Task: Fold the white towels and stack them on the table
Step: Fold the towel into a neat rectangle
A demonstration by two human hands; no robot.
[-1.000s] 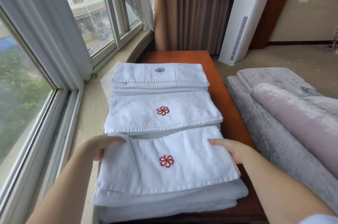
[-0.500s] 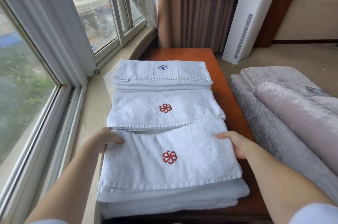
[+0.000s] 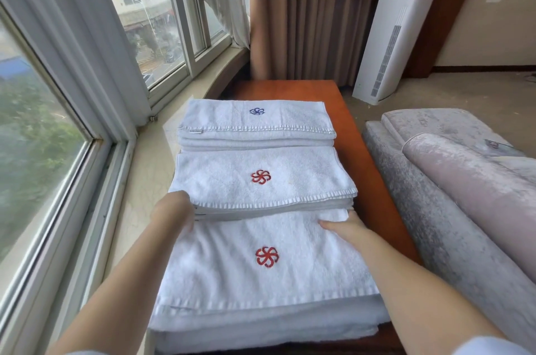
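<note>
the nearest folded white terry towel with a red pinwheel emblem [image 3: 261, 262] is lying on top of a stack of folded white towels [image 3: 266, 328] at the near end of the reddish-brown wooden table [image 3: 374, 180], its far edge sitting just beside the middle pile. the left hand [image 3: 174, 212] is resting at the towel's far left corner, fingers curling over the edge, though whether they are pinching the cloth cannot be told. the right hand [image 3: 345, 224] is lying at the far right corner with fingers fairly straight, thumb stretching inward across the top of the cloth. beyond them a second folded white towel with a red emblem [image 3: 261, 177] is topping the middle pile, and a folded white towel with a blue emblem [image 3: 256, 119] is topping the far pile. a grey velvet sofa [image 3: 452, 180] is standing to the right of the table, a window with white frames [image 3: 87, 93] is running along the left, and brown pleated curtains [image 3: 313, 12] and a tall white floor-standing unit [image 3: 394, 30] are standing behind.
</note>
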